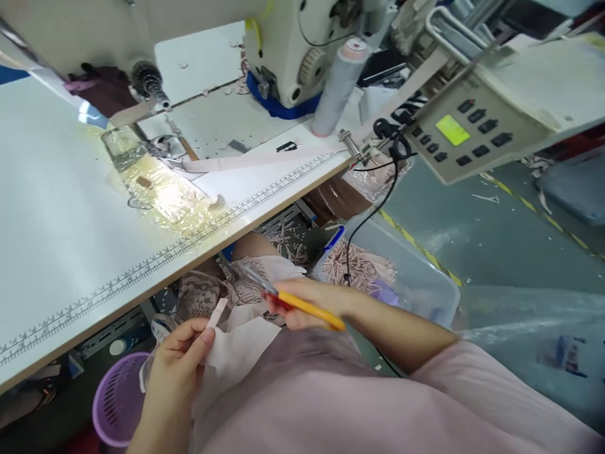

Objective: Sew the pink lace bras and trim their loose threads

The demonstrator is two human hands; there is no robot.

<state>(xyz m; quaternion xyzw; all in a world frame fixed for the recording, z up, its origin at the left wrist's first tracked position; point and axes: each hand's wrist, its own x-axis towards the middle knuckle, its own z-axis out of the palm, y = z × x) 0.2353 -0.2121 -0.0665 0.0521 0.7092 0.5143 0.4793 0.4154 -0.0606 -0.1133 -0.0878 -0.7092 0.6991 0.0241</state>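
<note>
Below the table edge, my left hand (pixel 182 353) pinches a pale pink fabric piece (pixel 236 343) with a short strap end (pixel 218 312) sticking up between thumb and fingers. My right hand (pixel 302 306) is closed on yellow-handled thread snips (pixel 302 304), their metal tip pointing left toward the strap. Lace fabric (pixel 208 293) lies on my lap under both hands.
A sewing machine (pixel 293 50) stands on the white table (pixel 57 208) with a ruler strip along its edge (pixel 198 243). A grey thread cone (pixel 338 85), a control panel (pixel 463 129), a clear bin of pink scraps (pixel 401 277) and a purple basket (pixel 118 400) are around.
</note>
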